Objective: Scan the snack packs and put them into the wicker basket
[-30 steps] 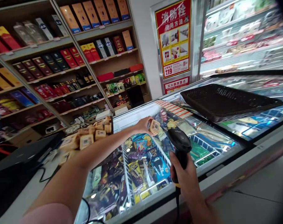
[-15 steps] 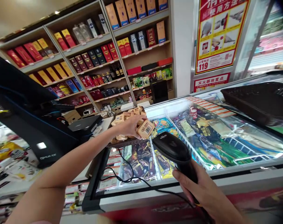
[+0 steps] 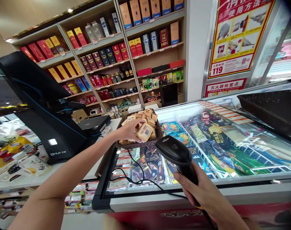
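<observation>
My left hand reaches out over a dark basket heaped with small tan packets and pinches one tan packet with a barcode label facing me. My right hand is wrapped round the handle of a black barcode scanner, whose head points toward that packet from just below and to the right. The scanner's black cable trails across the glass lid of the chest freezer, on which the basket stands.
A black till screen stands on the counter at the left, with loose packets beside it. An empty black basket lies on the freezer at the right. Shelves of boxed bottles fill the back wall, beside a red poster.
My view has swung left and the till screen has come into sight. My left hand has carried the packet from over the freezer back to the heaped basket. The scanner stays in my right hand.
</observation>
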Tool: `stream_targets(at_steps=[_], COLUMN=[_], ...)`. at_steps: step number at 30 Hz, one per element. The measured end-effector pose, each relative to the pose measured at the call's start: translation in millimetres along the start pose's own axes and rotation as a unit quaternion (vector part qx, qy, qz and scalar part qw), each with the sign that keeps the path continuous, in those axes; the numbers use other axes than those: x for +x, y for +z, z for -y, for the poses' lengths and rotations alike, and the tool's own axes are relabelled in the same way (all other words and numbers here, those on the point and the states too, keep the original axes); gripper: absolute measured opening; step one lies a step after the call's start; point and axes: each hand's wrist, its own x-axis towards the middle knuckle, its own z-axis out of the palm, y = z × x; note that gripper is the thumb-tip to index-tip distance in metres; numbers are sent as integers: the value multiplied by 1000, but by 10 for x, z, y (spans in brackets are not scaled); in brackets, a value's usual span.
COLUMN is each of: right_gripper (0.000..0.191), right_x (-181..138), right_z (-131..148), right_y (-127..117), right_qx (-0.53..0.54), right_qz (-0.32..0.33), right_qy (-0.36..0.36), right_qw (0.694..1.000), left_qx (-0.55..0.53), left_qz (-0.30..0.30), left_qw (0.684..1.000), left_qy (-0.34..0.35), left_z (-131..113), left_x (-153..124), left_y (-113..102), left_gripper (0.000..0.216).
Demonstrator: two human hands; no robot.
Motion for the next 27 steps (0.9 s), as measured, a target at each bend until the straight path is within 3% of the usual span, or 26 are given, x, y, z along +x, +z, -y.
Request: stream_targets(at_steps=[4,8,10,12,17,22,27], right_gripper=[55,54,55,56,56,55,55], right_x=[29,71,95,117,124,76,130], right_z=[-45,-96,-130,-168,-240,-252,-267], right_y=[-37,-97,-129,-162,-265,-384,-409], right_qx=[-2,-5,-1,6,20,4,25], right_qz=[-21,-26,-26,-32,-56,-77,-106], right_qy=[10,25,30,29,26,26,16], right_qw=[1000,999,999,999,998,997,994], left_qx=[-20,-98,-118,-95,42,105,101], left_qz=[-56,-169,-197,-182,-70,-20,-81], left_qw=[996,968,957,967,995,992,990], left_qy=[-64,-160,-174,-153,-54,-73,-59], left_z=[162,277,264,195,-30,-67,-209], left_x=[-14,29,112,237,597,735,534], left_y=[-105,-169,-122,-2,511,811,899], left_gripper=[89,87,89,89,81,53,57])
